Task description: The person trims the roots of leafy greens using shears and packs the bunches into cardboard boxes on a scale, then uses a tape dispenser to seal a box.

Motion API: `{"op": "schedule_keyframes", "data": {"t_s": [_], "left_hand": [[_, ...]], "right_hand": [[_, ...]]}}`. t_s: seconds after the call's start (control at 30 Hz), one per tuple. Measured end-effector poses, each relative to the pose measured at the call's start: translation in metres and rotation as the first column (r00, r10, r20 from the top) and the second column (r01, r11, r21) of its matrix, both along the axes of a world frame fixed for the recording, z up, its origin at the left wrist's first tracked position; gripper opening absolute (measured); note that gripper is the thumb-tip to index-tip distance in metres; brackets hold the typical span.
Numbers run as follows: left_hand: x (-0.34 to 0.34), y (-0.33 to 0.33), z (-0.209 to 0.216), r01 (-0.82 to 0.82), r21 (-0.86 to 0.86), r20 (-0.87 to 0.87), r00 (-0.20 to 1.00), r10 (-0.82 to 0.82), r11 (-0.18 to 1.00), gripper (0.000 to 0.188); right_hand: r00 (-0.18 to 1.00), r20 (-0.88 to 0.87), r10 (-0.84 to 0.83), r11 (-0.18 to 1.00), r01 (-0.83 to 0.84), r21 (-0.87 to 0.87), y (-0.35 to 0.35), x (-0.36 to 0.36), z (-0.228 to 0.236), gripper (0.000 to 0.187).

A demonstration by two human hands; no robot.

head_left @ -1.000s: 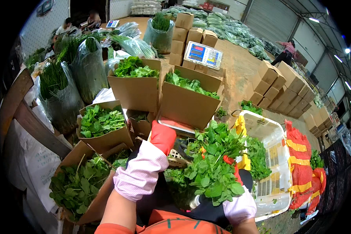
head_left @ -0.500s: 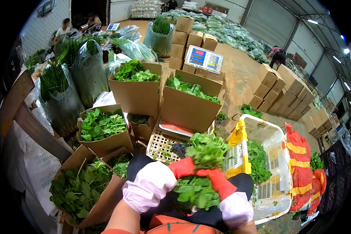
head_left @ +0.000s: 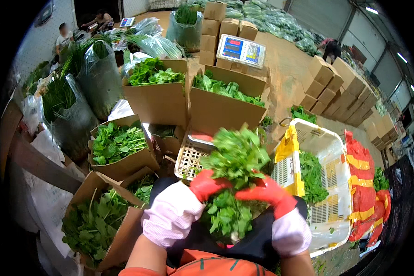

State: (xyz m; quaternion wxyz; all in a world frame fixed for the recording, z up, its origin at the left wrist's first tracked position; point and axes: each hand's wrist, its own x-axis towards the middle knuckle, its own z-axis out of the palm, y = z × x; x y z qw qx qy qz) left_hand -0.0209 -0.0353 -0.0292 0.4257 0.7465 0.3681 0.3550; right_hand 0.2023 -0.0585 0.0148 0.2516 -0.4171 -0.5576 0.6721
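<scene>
My left hand point(head_left: 208, 185), in a red glove, grips a bunch of leafy greens point(head_left: 237, 154) from its left side. The right hand point(head_left: 270, 192), gloved in red too, curls around the bunch from the other side; its fingertips are partly covered by leaves. The bunch stands upright above my lap, blurred by motion. Below the hands, between my knees, more leafy greens point(head_left: 230, 216) show. Just right of my right knee, a white plastic crate point(head_left: 336, 184) with a yellow wrap holds more greens point(head_left: 312, 177).
Cardboard boxes of greens stand at the left point(head_left: 124, 230), behind it point(head_left: 124, 168), and ahead point(head_left: 227, 112). A beige slotted basket point(head_left: 188, 158) sits before my knees. A digital scale point(head_left: 240, 50) rises behind the boxes. Red mesh sacks point(head_left: 359, 170) lean right of the crate. People work farther back.
The bunch has risen and now stands taller between my gloves. My right hand has shifted right and up, its fingers more spread. The view has tilted slightly.
</scene>
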Motion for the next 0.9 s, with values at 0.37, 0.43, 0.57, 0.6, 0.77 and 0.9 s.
{"op": "schedule_keyframes", "data": {"t_s": [0.37, 0.43, 0.57, 0.6, 0.77, 0.9], "left_hand": [[-0.050, 0.028, 0.024, -0.573, 0.267, 0.179, 0.820, 0.544, 0.775, 0.038], [-0.030, 0.029, 0.022, -0.465, 0.044, 0.308, 0.848, 0.431, 0.884, 0.044], [-0.027, 0.026, 0.027, -0.307, 0.063, 0.201, 0.936, 0.289, 0.950, 0.044], [-0.023, 0.030, 0.019, -0.280, 0.227, -0.015, 0.957, 0.291, 0.933, 0.042], [0.002, 0.030, 0.017, -0.142, -0.019, -0.179, 0.974, 0.137, 0.990, 0.034], [0.010, 0.033, 0.019, -0.016, 0.000, -0.170, 0.985, 0.016, 1.000, 0.041]], "right_hand": [[0.143, 0.798, -0.586, 0.810, 0.110, 0.576, 0.096, -0.012, -0.146, 0.009], [0.079, 0.743, -0.665, 0.747, 0.085, 0.660, 0.078, 0.013, -0.172, 0.010], [0.096, 0.993, -0.072, 0.994, -0.073, 0.079, -0.019, -0.027, -0.016, 0.012], [0.106, 0.994, -0.019, 0.997, -0.070, 0.027, -0.033, -0.028, 0.008, 0.013], [0.190, 0.940, -0.283, 0.959, 0.068, 0.275, -0.049, -0.033, 0.020, 0.011], [0.214, 0.907, -0.362, 0.927, -0.019, 0.374, -0.085, -0.024, -0.002, 0.018]]}}
